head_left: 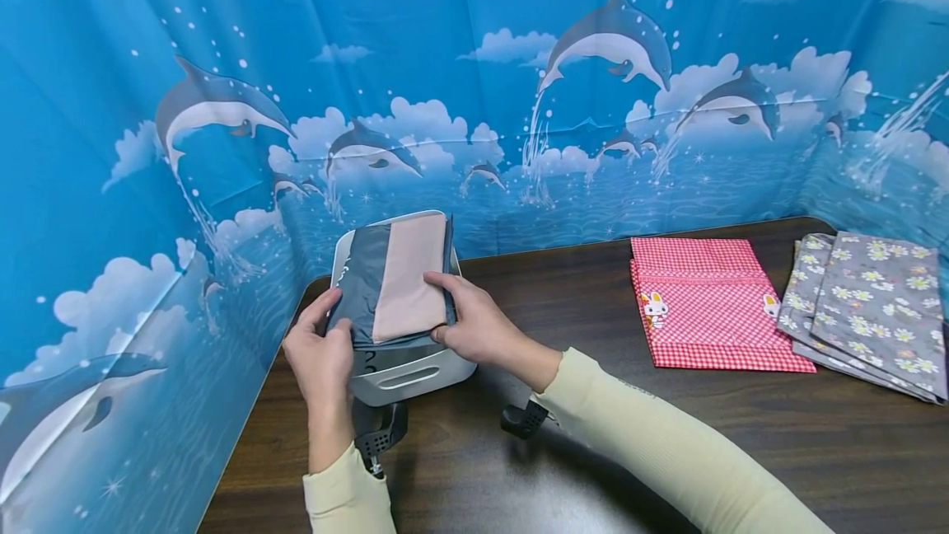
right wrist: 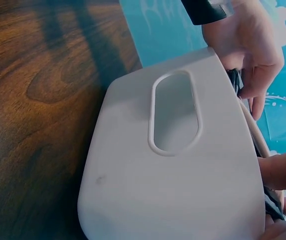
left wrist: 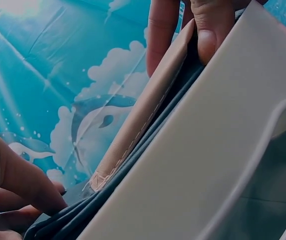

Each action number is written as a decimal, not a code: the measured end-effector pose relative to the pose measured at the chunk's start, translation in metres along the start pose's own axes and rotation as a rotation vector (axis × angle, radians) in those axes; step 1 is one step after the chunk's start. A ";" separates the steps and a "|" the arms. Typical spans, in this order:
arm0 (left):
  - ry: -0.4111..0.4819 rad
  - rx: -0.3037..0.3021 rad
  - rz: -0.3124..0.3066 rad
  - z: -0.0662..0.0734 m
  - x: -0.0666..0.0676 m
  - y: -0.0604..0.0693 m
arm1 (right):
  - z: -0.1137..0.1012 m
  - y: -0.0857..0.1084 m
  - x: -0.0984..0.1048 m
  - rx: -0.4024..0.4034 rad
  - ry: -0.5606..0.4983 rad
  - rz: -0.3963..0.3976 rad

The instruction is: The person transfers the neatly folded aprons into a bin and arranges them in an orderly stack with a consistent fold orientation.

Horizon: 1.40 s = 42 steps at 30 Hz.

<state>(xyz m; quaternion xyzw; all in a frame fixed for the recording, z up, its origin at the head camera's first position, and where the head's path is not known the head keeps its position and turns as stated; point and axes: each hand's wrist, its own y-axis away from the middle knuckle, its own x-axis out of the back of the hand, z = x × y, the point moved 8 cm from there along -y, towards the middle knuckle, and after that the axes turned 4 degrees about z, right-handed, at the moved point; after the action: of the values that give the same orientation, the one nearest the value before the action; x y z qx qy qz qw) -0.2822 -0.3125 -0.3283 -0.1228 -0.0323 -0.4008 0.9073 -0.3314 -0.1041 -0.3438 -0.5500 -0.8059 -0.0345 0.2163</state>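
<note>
Left hand (head_left: 324, 353) at eight o'clock, right hand (head_left: 474, 321) at four, pinch the folded cloth (head_left: 410, 278), likely to hold its layers together over the bin (head_left: 426, 390).

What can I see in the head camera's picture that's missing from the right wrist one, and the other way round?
Only the head view shows the red checked cloth and the grey daisy-print cloths. Only the right wrist view shows a faint dark smudge on the end of the white bin. Both share that bin, the dark table, the blue backdrop, and the left grip and right grip holding the cloth stack.
</note>
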 end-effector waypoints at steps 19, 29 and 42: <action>0.032 0.019 0.040 -0.002 0.003 -0.002 | -0.002 0.002 0.000 -0.023 0.001 -0.004; 0.070 -0.027 0.121 0.005 0.010 0.002 | -0.002 0.001 0.000 -0.038 -0.019 -0.004; 0.085 -0.044 0.162 0.007 0.015 0.003 | -0.002 0.001 0.000 -0.043 -0.030 -0.009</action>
<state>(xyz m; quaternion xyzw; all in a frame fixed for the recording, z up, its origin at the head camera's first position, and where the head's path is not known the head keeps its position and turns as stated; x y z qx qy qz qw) -0.2699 -0.3195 -0.3196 -0.1278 0.0253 -0.3314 0.9344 -0.3298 -0.1045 -0.3417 -0.5514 -0.8106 -0.0448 0.1920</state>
